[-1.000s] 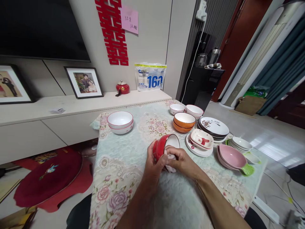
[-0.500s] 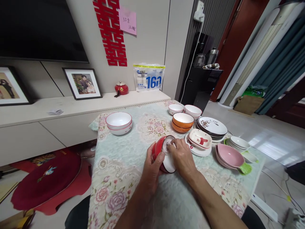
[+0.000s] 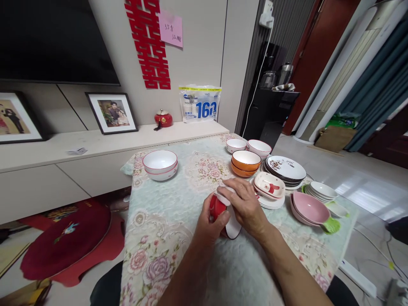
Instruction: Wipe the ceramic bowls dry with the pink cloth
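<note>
My left hand [image 3: 207,223] grips a red bowl [image 3: 217,207] with a white inside, tilted on its side just above the table. Its thumb lies over the near rim. Across the bowl's upper rim my right hand [image 3: 247,205] presses a thin white cloth [image 3: 223,199], fingers bent over it; much of the cloth is hidden beneath them. Right of my hands is a stack of small cream dishes [image 3: 269,185] on white plates [image 3: 272,203]. Beyond them stand two stacked orange bowls [image 3: 245,165].
Two stacked white bowls [image 3: 160,165] are at the table's back left. More white bowls [image 3: 259,148] stand at the back right. Dark-rimmed plates [image 3: 287,168], pink leaf-handled bowls [image 3: 309,208] and small white dishes [image 3: 321,190] line the right side of the flowered tablecloth [image 3: 153,238].
My right hand has moved from inside the red bowl up to its upper rim, bringing the white cloth over the edge. The bowl has turned and sits slightly lower.
</note>
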Motion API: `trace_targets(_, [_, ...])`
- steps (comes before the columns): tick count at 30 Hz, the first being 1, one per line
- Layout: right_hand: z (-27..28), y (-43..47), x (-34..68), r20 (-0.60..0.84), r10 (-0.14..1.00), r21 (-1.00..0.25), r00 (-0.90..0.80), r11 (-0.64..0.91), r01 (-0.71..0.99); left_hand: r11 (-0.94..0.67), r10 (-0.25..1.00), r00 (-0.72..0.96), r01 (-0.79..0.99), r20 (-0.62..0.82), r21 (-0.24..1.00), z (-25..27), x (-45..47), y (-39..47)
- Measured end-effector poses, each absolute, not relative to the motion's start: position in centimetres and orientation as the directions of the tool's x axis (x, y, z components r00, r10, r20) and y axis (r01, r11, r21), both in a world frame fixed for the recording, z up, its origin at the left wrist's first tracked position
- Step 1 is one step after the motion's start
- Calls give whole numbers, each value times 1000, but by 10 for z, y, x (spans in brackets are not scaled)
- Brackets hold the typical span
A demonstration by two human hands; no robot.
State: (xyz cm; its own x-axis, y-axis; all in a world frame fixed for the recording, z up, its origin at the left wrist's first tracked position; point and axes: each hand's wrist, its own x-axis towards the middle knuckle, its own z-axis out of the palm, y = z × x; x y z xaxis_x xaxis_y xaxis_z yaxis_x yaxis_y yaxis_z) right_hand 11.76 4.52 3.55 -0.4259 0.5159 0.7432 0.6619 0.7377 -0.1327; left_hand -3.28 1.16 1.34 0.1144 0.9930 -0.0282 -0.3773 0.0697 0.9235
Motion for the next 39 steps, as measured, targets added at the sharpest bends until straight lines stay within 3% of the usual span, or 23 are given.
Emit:
trace_targets(5, [25, 60, 133, 697, 688, -479, -204, 657, 582, 0, 997, 68, -324, 23, 946, 12, -31, 11])
trace_targets(10, [14, 66, 139, 276, 961, -877, -37, 267, 399, -68, 995, 40, -396, 91, 916, 12, -31, 11])
trace_targets(14, [6, 63, 134, 15, 996, -992, -85, 25, 125, -84, 994, 21, -470, 106, 879, 18, -31, 9])
trace_targets(17, [3, 62, 130, 38, 999, -988, 32, 32, 149, -57, 991, 75, -523, 112, 850, 19, -30, 8])
trace_targets(21, [8, 59, 130, 294, 942, -880, 162, 200, 432, -5, 972, 197, -528, 128, 849, 16, -33, 11])
trace_targets(23, [13, 55, 131, 486, 865, -742, 124, 334, 582, -7, 974, 196, -485, 116, 874, 15, -36, 12])
trace_targets(26, [21, 47, 131, 737, 671, -416, -83, 547, 727, -28, 989, 125, -395, 84, 918, 15, -40, 13])
trace_targets(29, [25, 39, 127, 824, 482, -116, -298, 658, 744, -44, 994, 78, -301, 71, 953, 14, -43, 14])
trace_targets(31, [27, 35, 124, 836, 419, -20, -356, 670, 742, -55, 995, 68, -266, 76, 962, 13, -43, 15])
trace_targets(35, [26, 35, 121, 834, 456, -84, -310, 661, 746, -90, 995, 29, -254, 100, 963, 13, -40, 15])
trace_targets(39, [21, 45, 119, 758, 639, -385, -130, 599, 702, -102, 994, -74, -280, 85, 955, 18, -38, 14])
